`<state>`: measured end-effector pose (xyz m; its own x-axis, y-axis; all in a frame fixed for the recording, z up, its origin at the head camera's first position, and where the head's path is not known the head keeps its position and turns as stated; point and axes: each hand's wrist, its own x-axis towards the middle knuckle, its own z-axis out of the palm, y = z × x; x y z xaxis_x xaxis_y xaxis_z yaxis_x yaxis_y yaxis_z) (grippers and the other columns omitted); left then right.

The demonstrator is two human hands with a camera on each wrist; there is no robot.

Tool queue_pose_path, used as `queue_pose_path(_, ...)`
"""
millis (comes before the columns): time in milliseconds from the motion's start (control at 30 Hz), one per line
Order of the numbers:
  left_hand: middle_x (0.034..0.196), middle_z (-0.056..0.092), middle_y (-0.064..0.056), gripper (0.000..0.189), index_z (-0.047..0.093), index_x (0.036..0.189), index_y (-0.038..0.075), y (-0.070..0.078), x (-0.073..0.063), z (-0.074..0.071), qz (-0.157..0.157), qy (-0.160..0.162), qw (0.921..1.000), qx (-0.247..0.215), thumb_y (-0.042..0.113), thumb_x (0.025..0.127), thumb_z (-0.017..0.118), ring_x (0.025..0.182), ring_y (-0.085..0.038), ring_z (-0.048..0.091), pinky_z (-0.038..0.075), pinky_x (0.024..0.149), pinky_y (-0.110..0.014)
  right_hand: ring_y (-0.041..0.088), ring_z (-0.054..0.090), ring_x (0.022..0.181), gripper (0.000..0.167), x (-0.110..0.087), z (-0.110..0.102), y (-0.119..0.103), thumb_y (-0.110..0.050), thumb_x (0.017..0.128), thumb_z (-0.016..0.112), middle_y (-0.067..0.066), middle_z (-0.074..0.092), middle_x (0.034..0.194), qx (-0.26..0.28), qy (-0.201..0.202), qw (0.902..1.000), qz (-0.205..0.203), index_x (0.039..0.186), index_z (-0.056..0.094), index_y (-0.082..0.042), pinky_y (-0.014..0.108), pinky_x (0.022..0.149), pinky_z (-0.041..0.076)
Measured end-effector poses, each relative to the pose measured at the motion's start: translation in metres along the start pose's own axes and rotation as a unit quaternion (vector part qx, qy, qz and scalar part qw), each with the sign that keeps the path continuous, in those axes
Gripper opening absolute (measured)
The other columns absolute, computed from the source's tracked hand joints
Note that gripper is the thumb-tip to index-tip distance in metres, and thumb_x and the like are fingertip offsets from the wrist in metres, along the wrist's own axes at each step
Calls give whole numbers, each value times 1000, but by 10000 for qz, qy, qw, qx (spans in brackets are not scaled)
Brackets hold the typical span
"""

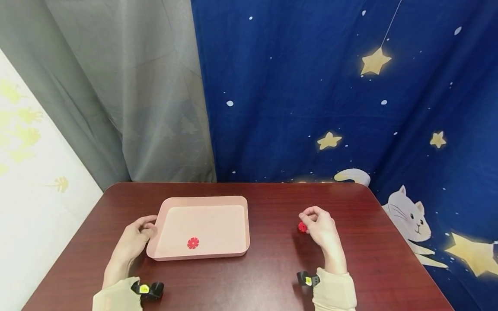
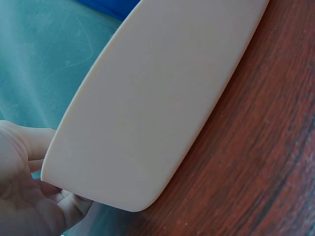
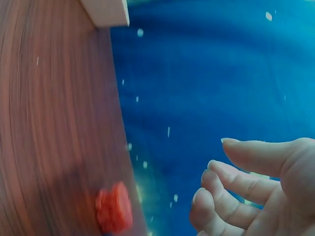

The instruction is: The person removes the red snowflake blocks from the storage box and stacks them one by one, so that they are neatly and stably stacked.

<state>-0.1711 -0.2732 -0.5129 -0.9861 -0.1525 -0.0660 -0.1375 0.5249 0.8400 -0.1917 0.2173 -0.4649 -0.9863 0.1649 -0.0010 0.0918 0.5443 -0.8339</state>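
Note:
A shallow pale pink tray [image 1: 206, 255] lies on the table. My left hand [image 1: 134, 239] is at its left end and grips the wall there, with fingers on both sides of the corner in the left wrist view. Inside the tray, near its front wall, lies a flat red flower-shaped disc [image 1: 193, 243]. Over the table's right part, my right hand [image 1: 320, 226] hovers with thumb and fingertips apart and nothing between them. Close by its fingers is a small red notched piece [image 3: 114, 209], slightly blurred, that looks like stacked discs; the right wrist view shows a gap between them.
The dark red-brown wooden table [image 1: 268, 280] has rounded far corners. Behind it hang a grey curtain [image 1: 163, 108] and a blue curtain [image 1: 280, 108] with stars and a cat. Each wrist wears a black band, the left one [image 1: 149, 289] near the tray's front left corner.

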Motion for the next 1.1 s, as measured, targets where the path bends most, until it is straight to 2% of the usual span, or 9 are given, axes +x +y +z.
queue_pose_path(133,103,54,-13,39,48,136,-3,1,1,1,-17,-17,10000,-52,9,99,52,90,-20,52,44,71,-22,25,63,61,13,-5,22,-14,-17,90,70,8,66,74,28,-86,9996,-273,97,65,-7,32,60,47)
queue_pose_path(300,102,54,-13,39,49,135,-3,1,2,4,-26,-47,10000,-36,7,98,49,92,-21,51,44,72,-22,16,60,57,9,-13,59,-30,-16,89,71,2,64,72,-43,-387,9968,-695,94,66,-10,34,62,47)
queue_pose_path(467,103,54,-13,39,49,136,-2,0,1,6,-59,-45,10000,14,9,98,51,94,-22,51,43,72,-21,11,58,61,10,-21,95,-47,-15,88,71,-3,61,72,-57,-674,9916,-1100,95,67,-9,34,64,47)
queue_pose_path(633,104,55,-12,41,48,136,-2,-3,0,3,-20,-67,10000,-27,11,98,54,91,-17,52,44,72,-21,12,58,66,12,-26,125,-65,-13,85,73,-4,61,73,-4,-927,9867,-1337,95,67,-8,33,65,47)
queue_pose_path(767,103,56,-12,41,49,136,-3,-3,0,0,41,-38,10000,-50,11,98,56,87,-13,52,43,71,-21,9,56,67,12,-27,146,-79,-13,83,74,-5,61,72,7,-1168,9851,-1263,92,67,-11,30,65,46)
queue_pose_path(900,102,56,-12,41,49,136,-4,-2,0,-1,27,-2,10000,-21,11,98,56,86,-12,52,43,71,-20,7,58,61,12,-27,168,-87,-13,84,73,-6,59,69,70,-1585,9815,-1075,93,66,-11,26,63,44)
queue_pose_path(1000,103,55,-12,41,49,136,-3,1,2,2,-12,-6,10000,-23,11,98,55,88,-14,52,42,71,-20,8,58,57,11,-26,181,-90,-14,84,74,-6,59,68,69,-1767,9806,-844,91,66,-12,26,60,43)
queue_pose_path(1100,105,55,-12,42,49,137,-2,-1,-2,-3,-107,7,9999,-49,14,98,54,91,-18,52,42,73,-21,10,54,59,11,-31,199,-94,-13,81,75,-5,58,67,-35,-1814,9812,-652,86,66,-13,27,58,43)
